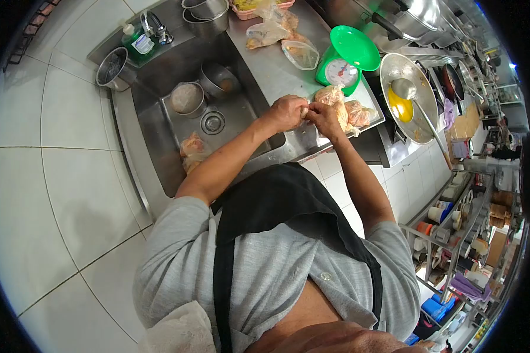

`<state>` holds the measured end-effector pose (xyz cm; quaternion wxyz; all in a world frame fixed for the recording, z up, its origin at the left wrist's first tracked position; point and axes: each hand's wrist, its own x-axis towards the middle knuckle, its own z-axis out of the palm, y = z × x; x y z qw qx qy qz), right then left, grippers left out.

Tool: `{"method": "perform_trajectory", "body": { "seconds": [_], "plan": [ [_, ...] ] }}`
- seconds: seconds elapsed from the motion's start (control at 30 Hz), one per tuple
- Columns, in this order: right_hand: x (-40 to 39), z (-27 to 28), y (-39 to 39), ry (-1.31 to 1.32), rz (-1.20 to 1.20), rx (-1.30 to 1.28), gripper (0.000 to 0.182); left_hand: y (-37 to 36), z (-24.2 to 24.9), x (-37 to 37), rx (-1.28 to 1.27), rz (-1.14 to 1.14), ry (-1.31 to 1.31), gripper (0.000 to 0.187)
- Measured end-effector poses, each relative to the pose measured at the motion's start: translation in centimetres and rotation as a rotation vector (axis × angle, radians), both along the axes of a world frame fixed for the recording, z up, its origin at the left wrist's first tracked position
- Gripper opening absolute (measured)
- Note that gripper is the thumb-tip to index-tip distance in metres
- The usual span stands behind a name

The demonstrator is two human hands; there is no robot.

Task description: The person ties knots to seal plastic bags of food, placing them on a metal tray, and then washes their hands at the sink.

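My left hand [288, 113] and my right hand [328, 120] meet over the steel counter by the sink's right edge. Both have their fingers closed in a pinch, and a small pale bit shows between them, too small to name. Just beyond my right hand lie knotted plastic bags of pale orange food [359, 113], pressed close together. A green kitchen scale [340, 72] with a round green pan [355, 48] stands behind these bags.
The steel sink [241, 76] holds a pot of cloudy liquid [187, 100], a metal bowl [218, 79] and a filled bag [192, 146]. More bags [271, 32] lie behind. At right, a wide pan [415, 73] with yellow liquid has a ladle [405, 88] in it.
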<state>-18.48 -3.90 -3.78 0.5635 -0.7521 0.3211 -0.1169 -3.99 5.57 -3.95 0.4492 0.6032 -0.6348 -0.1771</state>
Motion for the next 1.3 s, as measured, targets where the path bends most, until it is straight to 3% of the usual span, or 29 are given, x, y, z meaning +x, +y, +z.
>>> {"method": "perform_trajectory", "body": {
  "seconds": [0.1,0.2,0.33,0.43,0.5,0.53,0.57,0.63,0.77,0.8,0.93,0.97,1.0,1.03,1.07,1.13,1.17,1.2,1.23,1.27,1.3],
  "plan": [
    [0.3,0.2,0.3,-0.04,-0.11,-0.073,0.015,1.2,1.3,-1.9,-0.285,0.086,-0.146,0.029],
    [0.3,0.6,-0.1,-0.088,-0.143,0.152,0.014,0.8,-0.3,-1.2,-0.145,0.117,-0.228,0.032],
    [-1.4,4.4,-0.8,-0.122,-0.203,0.115,0.017,-1.2,-0.6,0.6,-0.093,-0.041,-0.231,0.035],
    [-2.8,4.6,-2.3,-0.084,-0.295,0.115,0.016,-5.3,2.3,3.1,-0.426,0.206,-0.238,0.035],
    [-3.4,4.5,-2.7,0.086,-0.301,-0.048,0.016,-8.5,3.7,5.8,-0.347,0.48,-0.37,0.043],
    [-3.7,3.8,-2.7,0.047,-0.301,-0.179,0.016,-10.1,3.8,6.7,-0.119,0.58,-0.449,0.048],
    [-4.0,3.1,-2.9,0.008,-0.299,-0.313,0.016,-11.8,3.2,8.0,0.0,0.527,-0.456,0.043],
    [-3.8,5.8,-1.5,0.015,-0.359,-0.207,0.017,-14.4,2.2,10.1,0.245,0.421,-0.471,0.035],
    [-4.1,7.0,-1.4,-0.176,-0.47,-0.267,0.015,-17.7,5.8,12.3,0.103,0.367,-0.444,0.026],
    [-3.9,7.3,-1.5,-0.231,-0.462,-0.226,0.019,-18.2,6.5,13.4,-0.185,0.288,-0.404,0.021],
    [-0.3,6.2,-2.1,-0.262,-0.4,-0.423,0.048,-13.5,16.3,10.8,-0.175,0.107,-0.251,0.021],
    [1.4,5.3,-2.3,-0.236,-0.431,-0.61,0.057,-12.2,17.9,9.6,-0.078,0.097,-0.204,0.021],
    [2.8,6.8,-1.3,-0.222,-0.386,-0.621,0.053,-11.0,19.5,8.4,0.017,0.088,-0.159,0.021],
    [3.8,7.3,-1.1,-0.283,-0.363,-0.564,0.049,-10.3,20.2,7.5,0.111,0.077,-0.112,0.021],
    [4.8,7.7,-0.9,-0.343,-0.34,-0.506,0.046,-10.0,20.1,7.0,-0.021,-0.014,-0.283,0.022],
    [6.8,6.3,-1.7,-0.603,-0.326,-0.247,0.04,-7.3,21.0,6.1,0.195,-0.239,0.036,0.024],
    [6.6,6.3,-1.7,-0.556,-0.303,-0.142,0.038,-6.3,21.4,6.4,0.299,-0.35,0.197,0.026],
    [5.8,7.3,-0.8,-0.505,-0.281,-0.037,0.037,-5.8,20.2,8.1,0.36,-0.418,0.363,0.044],
    [5.5,8.0,-0.5,-0.457,-0.264,0.065,0.036,-4.7,15.2,9.3,0.272,-0.266,0.256,0.057],
    [5.9,4.6,-2.5,-0.458,-0.14,0.222,0.038,-4.7,11.6,9.4,0.168,-0.161,0.135,0.07],
    [5.0,5.4,-2.0,-0.322,-0.088,-0.186,0.043,-3.5,11.5,8.6,0.424,-0.207,0.158,0.09]
  ]
}}
